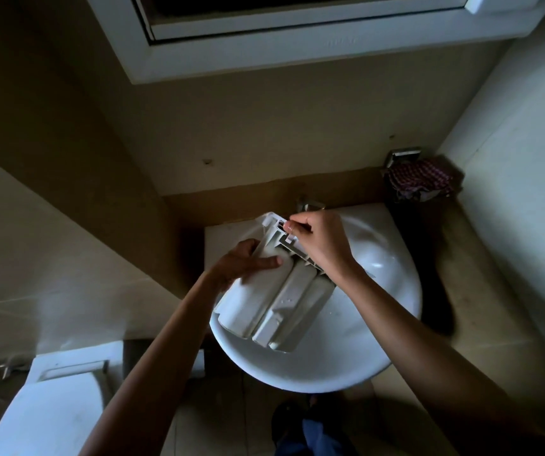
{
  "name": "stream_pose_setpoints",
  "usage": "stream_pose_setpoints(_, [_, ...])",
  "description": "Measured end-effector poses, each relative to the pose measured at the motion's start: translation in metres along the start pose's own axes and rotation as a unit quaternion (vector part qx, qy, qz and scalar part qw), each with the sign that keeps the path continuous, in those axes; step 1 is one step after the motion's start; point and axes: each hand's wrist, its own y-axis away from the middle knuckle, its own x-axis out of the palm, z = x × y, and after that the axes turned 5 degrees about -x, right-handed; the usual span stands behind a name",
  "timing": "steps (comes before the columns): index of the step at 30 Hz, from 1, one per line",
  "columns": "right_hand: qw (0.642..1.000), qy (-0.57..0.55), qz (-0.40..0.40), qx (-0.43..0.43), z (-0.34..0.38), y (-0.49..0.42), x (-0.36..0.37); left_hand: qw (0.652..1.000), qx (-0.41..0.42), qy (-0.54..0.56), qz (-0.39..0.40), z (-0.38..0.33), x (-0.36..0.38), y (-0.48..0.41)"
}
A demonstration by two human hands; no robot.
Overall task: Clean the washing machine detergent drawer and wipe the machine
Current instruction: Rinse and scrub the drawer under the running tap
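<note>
The white plastic detergent drawer (pixel 274 301) is upside down over the white sink (pixel 379 311), its ribbed underside facing up. My left hand (pixel 243 263) grips the drawer's left side, thumb lying across the top. My right hand (pixel 320 241) pinches a small part at the drawer's far end, near its front panel. What the fingertips hold is too small to make out. The tap (pixel 309 205) sits just behind my right hand, mostly hidden.
A checked cloth (pixel 417 181) hangs on a holder on the wall at the right. A white toilet (pixel 57 406) stands at the lower left. A white window frame (pixel 264 51) is overhead. The room is dim, with tiled walls close on both sides.
</note>
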Motion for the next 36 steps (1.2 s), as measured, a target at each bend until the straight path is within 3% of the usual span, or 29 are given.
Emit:
stream_pose_setpoints(6, [0.997, 0.037, -0.023, -0.065, 0.017, 0.014, 0.007, 0.998, 0.043, 0.027, -0.034, 0.015, -0.001, 0.005])
stream_pose_setpoints(12, [0.956, 0.135, -0.065, -0.251, 0.021, 0.046, 0.027, 0.992, 0.087, 0.010, -0.096, 0.023, -0.001, 0.016])
stream_pose_setpoints(15, [0.946, 0.101, -0.072, -0.299, 0.004, 0.059, 0.030, 0.976, 0.147, -0.038, -0.154, 0.031, -0.002, 0.023])
stream_pose_setpoints(18, [0.958, 0.009, -0.015, -0.288, -0.013, 0.072, 0.027, 0.944, 0.188, -0.138, -0.234, 0.037, 0.002, 0.030])
stream_pose_setpoints(21, [0.972, -0.144, 0.008, -0.183, -0.020, 0.081, 0.016, 0.931, 0.185, -0.159, -0.271, 0.048, 0.010, 0.034])
stream_pose_setpoints(23, [0.965, -0.251, -0.059, -0.049, -0.026, 0.080, 0.009, 0.907, 0.236, -0.189, -0.292, 0.057, 0.013, 0.036])
stream_pose_setpoints(26, [0.906, -0.346, -0.196, 0.147, -0.055, 0.069, 0.004, 0.865, 0.309, -0.236, -0.317, 0.061, 0.017, 0.040])
stream_pose_setpoints(28, [0.862, -0.356, -0.239, 0.269, -0.083, 0.061, -0.001, 0.840, 0.344, -0.270, -0.322, 0.063, 0.020, 0.040])
stream_pose_setpoints(31, [0.831, -0.350, -0.202, 0.382, -0.115, 0.058, -0.007, 0.854, 0.351, -0.250, -0.293, 0.061, 0.024, 0.043])
stream_pose_setpoints(34, [0.816, -0.355, -0.112, 0.441, -0.133, 0.059, -0.007, 0.860, 0.358, -0.244, -0.269, 0.060, 0.026, 0.047])
stream_pose_setpoints(36, [0.818, -0.353, -0.036, 0.453, -0.142, 0.059, -0.005, 0.909, 0.306, -0.191, -0.211, 0.060, 0.026, 0.049])
